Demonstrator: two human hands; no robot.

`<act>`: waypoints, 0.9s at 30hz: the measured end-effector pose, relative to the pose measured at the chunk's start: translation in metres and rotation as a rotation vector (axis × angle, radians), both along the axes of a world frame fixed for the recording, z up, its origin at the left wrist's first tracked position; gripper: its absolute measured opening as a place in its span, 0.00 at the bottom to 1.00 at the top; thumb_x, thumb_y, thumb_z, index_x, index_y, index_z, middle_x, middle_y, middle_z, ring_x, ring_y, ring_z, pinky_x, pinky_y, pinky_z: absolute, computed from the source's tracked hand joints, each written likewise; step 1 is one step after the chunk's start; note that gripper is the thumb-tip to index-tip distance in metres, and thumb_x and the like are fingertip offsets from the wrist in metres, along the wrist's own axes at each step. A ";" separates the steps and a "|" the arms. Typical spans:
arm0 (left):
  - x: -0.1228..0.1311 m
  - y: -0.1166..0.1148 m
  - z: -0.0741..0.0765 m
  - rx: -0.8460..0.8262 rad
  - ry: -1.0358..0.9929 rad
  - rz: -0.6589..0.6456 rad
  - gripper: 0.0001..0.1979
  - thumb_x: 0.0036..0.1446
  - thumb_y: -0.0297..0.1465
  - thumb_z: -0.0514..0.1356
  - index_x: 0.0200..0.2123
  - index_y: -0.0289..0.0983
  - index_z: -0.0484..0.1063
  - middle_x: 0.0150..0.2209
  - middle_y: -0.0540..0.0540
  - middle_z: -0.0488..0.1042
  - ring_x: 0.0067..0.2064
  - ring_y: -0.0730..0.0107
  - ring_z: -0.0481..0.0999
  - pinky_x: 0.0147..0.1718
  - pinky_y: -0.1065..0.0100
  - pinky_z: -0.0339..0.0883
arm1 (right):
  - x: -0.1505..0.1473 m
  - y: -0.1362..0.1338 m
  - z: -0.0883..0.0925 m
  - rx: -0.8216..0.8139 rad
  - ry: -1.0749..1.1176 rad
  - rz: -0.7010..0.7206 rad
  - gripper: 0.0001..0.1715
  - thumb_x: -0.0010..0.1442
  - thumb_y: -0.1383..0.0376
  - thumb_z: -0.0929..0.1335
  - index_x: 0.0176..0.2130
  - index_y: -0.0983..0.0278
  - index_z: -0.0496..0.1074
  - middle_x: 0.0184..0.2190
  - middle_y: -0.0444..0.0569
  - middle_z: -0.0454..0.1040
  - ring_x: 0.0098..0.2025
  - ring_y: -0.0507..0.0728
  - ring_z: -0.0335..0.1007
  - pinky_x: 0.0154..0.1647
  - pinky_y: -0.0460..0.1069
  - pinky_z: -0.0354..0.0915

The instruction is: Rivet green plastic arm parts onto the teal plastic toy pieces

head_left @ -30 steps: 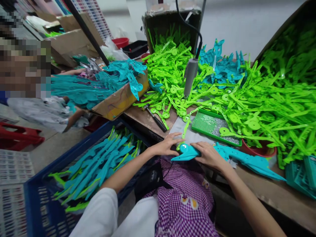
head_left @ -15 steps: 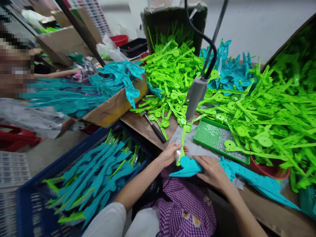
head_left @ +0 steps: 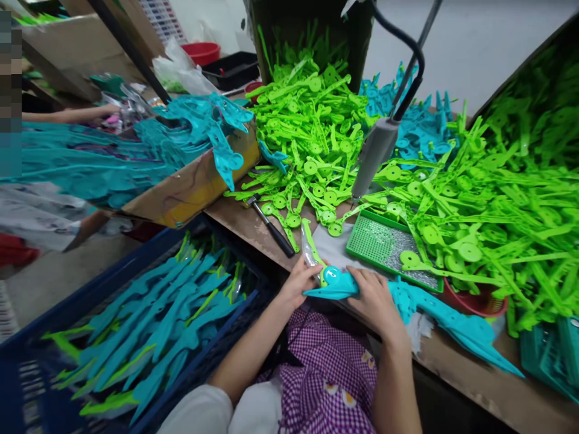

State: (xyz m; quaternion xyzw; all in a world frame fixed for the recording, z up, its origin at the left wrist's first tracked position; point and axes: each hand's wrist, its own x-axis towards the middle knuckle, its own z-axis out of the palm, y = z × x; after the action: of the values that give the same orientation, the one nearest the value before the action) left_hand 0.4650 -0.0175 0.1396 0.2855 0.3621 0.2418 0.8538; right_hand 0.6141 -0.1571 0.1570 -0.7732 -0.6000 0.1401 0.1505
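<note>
A long teal plastic part (head_left: 452,318) lies across the table's front edge, with my right hand (head_left: 373,298) closed over its narrower left portion. At its left end, a lime-green plastic arm (head_left: 308,232) joins it beside a round teal disc and points up and away from me. A clear plastic strip runs along that arm. My left hand (head_left: 299,282) pinches the joint where the green arm meets the teal part; its fingertips are partly hidden. Above and beyond my hands hangs a grey electric screwdriver (head_left: 375,157), its tip apart from the held parts.
A green tray (head_left: 362,232) of small metal screws sits beyond my right hand. A hammer (head_left: 274,230) lies left of it. Lime-green parts (head_left: 312,138) are heaped behind. A blue crate (head_left: 149,247) of joined parts stands at left, below a box (head_left: 190,196) of teal parts.
The green arm has swung upright in my left hand, and its far end is away from the screwdriver. The screwdriver now leans more. The whole view has shifted slightly.
</note>
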 end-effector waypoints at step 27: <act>-0.014 0.016 0.000 0.079 0.007 -0.070 0.21 0.50 0.37 0.67 0.46 0.38 0.68 0.45 0.44 0.75 0.38 0.67 0.77 0.37 0.67 0.72 | -0.021 0.007 -0.018 0.272 -0.085 -0.046 0.34 0.59 0.48 0.65 0.60 0.61 0.63 0.56 0.55 0.68 0.56 0.63 0.64 0.58 0.58 0.53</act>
State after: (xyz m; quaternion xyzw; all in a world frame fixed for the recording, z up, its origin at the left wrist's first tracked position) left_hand 0.4511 -0.0018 0.1393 0.3324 0.3450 0.2249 0.8485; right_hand 0.5930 -0.1497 0.1392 -0.7645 -0.6012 0.0213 0.2315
